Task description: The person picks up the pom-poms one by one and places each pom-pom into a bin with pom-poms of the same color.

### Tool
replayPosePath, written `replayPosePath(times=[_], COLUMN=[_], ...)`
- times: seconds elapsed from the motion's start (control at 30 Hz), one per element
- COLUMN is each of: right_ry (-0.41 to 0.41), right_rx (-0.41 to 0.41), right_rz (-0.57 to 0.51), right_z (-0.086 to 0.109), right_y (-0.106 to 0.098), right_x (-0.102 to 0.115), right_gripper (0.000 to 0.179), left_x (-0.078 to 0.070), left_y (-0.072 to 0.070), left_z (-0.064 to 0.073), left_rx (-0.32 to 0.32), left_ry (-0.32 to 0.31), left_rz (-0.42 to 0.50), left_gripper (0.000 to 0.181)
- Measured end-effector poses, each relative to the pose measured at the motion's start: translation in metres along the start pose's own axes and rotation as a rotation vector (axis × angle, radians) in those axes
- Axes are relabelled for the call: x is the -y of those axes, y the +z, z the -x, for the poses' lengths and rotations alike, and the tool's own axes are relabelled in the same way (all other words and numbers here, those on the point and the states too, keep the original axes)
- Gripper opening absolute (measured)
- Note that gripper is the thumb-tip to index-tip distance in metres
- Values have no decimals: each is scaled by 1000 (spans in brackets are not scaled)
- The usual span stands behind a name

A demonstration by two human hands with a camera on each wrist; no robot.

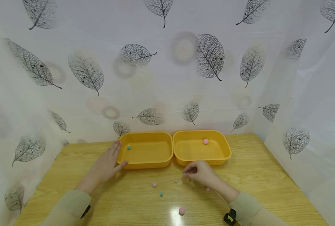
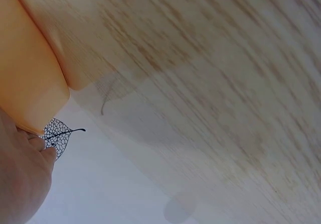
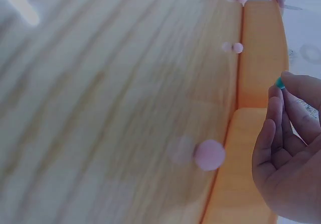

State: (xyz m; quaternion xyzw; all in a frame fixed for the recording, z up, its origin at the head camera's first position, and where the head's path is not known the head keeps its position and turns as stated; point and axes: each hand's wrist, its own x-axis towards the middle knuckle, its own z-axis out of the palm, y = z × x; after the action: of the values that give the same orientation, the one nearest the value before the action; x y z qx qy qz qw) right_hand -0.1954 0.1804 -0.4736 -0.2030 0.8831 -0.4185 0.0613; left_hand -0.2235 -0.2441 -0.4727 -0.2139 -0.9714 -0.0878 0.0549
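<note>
Between thumb and fingertip, my right hand pinches a small teal ball, just in front of the right yellow tray. That tray holds one pink ball. My left hand rests at the left end of the left yellow tray, fingers extended along its side rim and thumb on the front corner. Inside this left tray lies a teal ball. In the left wrist view the left fingers are at the tray's edge, partly cut off by the frame.
Several loose balls lie on the wooden table: a larger pink ball near the front, a teal ball and smaller pink ones. One pink ball sits beside the right wrist. A leaf-patterned curtain stands close behind the trays.
</note>
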Motion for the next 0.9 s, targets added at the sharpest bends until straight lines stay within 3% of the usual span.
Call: replayPosePath(times=[0.47, 0.9], right_ry=[-24, -33], right_rx=[-16, -63], right_rz=[-42, -34], right_z=[-5, -26], right_y=[-2, -3], right_x=[25, 49], right_gripper=[6, 6], left_x=[-1, -2], left_y=[-2, -2], left_z=[-1, 0], left_rx=[1, -1], left_ry=[4, -2], left_rz=[10, 4], left_gripper=[88, 88])
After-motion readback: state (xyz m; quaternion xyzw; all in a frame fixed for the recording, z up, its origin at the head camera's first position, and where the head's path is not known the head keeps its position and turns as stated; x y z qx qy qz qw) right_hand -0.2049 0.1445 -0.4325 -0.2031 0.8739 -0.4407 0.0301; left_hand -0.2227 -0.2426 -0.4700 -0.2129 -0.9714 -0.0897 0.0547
